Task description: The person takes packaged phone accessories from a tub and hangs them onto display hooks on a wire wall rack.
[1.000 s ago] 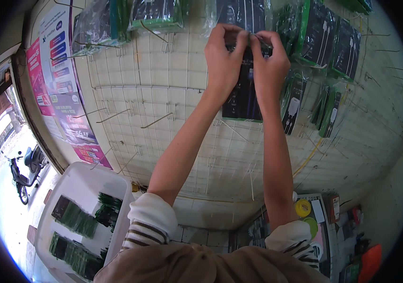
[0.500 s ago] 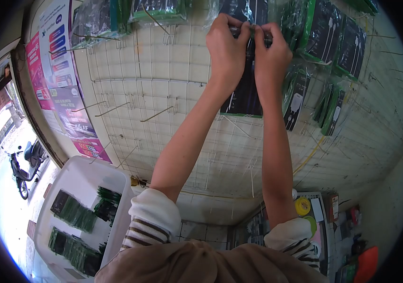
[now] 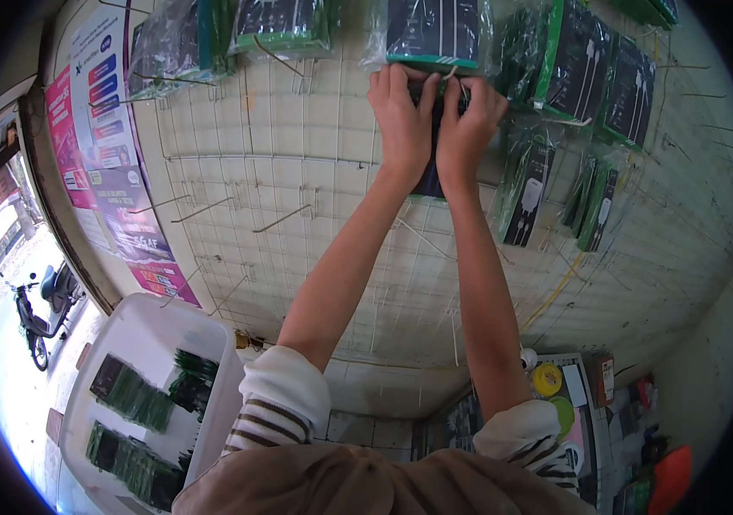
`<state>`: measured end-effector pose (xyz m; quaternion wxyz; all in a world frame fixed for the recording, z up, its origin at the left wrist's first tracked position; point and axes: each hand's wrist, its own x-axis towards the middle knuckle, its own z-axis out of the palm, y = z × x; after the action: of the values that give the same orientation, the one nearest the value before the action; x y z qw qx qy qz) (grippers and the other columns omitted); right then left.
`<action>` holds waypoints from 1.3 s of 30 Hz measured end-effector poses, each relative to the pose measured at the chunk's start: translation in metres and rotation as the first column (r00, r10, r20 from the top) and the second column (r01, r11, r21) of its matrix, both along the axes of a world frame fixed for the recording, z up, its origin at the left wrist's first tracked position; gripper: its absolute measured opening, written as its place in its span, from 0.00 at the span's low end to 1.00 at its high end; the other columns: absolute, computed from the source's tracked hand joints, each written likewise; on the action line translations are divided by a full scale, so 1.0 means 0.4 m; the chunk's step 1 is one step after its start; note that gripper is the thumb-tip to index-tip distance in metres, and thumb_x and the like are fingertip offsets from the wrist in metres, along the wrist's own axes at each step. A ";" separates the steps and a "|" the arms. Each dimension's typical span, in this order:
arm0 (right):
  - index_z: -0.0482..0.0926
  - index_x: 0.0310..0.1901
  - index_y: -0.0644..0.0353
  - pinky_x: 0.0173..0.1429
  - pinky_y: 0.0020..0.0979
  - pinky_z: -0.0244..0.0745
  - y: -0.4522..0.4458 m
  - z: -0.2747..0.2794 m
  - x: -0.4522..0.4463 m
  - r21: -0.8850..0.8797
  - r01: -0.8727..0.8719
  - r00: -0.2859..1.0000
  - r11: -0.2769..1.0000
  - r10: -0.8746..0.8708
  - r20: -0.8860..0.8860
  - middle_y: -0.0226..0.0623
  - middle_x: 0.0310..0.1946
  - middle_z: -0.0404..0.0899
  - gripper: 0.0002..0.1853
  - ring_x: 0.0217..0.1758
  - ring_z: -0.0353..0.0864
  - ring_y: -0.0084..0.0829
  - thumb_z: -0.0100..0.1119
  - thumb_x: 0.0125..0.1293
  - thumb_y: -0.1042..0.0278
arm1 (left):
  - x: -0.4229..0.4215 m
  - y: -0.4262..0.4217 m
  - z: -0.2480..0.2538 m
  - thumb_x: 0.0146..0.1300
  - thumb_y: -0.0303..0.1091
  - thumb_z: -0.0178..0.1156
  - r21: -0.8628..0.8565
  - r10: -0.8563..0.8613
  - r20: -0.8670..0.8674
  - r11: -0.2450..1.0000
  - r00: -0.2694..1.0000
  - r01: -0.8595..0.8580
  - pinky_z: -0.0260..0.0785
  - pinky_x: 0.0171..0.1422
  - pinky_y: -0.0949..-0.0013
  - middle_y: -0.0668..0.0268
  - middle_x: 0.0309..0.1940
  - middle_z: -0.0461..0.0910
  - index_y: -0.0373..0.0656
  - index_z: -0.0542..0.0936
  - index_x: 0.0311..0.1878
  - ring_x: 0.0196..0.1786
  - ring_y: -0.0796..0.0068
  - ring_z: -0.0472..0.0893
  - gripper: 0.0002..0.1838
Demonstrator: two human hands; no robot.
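My left hand (image 3: 402,124) and my right hand (image 3: 467,133) are raised side by side at the wire grid wall. Between them they pinch the top of a dark package (image 3: 431,178) with a green lower edge, its middle mostly covered by my hands. The tip of a metal hook (image 3: 450,74) shows just above my fingertips; whether the package is on it, I cannot tell. Directly above hangs a black cable package (image 3: 433,34) in clear plastic. Right of my right hand hangs a narrower charger-cable package (image 3: 531,193).
More wrapped packages (image 3: 585,64) hang at upper right and upper left. Bare hooks (image 3: 285,219) stick out from the wire grid (image 3: 298,159). A white plastic bin (image 3: 233,343) at lower left holds stacks of green-edged packages (image 3: 130,395). A cluttered counter (image 3: 585,403) stands lower right.
Both hands have come lower in view with the dark package's top, uncovering the cable package above. The held package appears shorter, and the view has shifted slightly.
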<state>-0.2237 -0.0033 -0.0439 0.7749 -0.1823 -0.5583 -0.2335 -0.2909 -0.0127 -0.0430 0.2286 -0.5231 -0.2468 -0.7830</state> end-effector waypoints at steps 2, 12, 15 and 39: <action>0.70 0.33 0.64 0.45 0.40 0.62 0.020 -0.006 0.003 -0.009 0.011 1.000 1.000 -0.011 -0.004 0.43 0.33 0.70 0.06 0.42 0.65 0.44 0.54 0.61 0.71 | -0.003 0.012 -0.019 0.53 0.25 0.60 -0.025 -0.006 0.005 1.000 1.000 0.006 0.58 0.49 0.59 0.60 0.31 0.70 0.37 0.71 0.31 0.41 0.58 0.67 0.07; 0.62 0.59 0.60 0.63 0.43 0.51 0.010 -0.119 0.046 -0.054 -0.001 0.997 0.999 0.006 0.080 0.51 0.53 0.59 0.23 0.60 0.55 0.46 0.53 0.64 0.65 | -0.076 -0.007 -0.161 0.62 0.32 0.53 -0.132 -0.196 -0.070 0.974 0.978 0.186 0.44 0.69 0.56 0.57 0.64 0.54 0.42 0.56 0.64 0.68 0.59 0.52 0.29; 0.62 0.59 0.62 0.63 0.42 0.50 -0.065 -0.163 0.073 -0.113 0.066 0.993 0.991 -0.054 0.106 0.52 0.56 0.57 0.23 0.61 0.55 0.46 0.53 0.63 0.67 | -0.101 -0.082 -0.203 0.64 0.34 0.50 -0.267 -0.306 -0.106 0.925 0.946 0.269 0.43 0.70 0.58 0.52 0.64 0.52 0.39 0.58 0.64 0.68 0.55 0.53 0.26; 0.76 0.45 0.62 0.44 0.34 0.72 -0.315 -1.723 -0.020 -0.701 0.622 -0.558 0.350 0.826 -0.083 0.41 0.36 0.79 0.12 0.39 0.78 0.34 0.54 0.61 0.67 | 0.187 -1.471 -1.623 0.59 0.24 0.51 -0.815 0.969 -0.089 0.063 -0.232 0.576 0.70 0.43 0.65 0.57 0.35 0.78 0.39 0.77 0.39 0.37 0.63 0.80 0.07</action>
<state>-0.2317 -0.1293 -0.7330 -0.3389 0.0133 -0.8761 0.3427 -0.2162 -0.6012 -0.6922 -0.1038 0.3680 -0.8635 -0.3288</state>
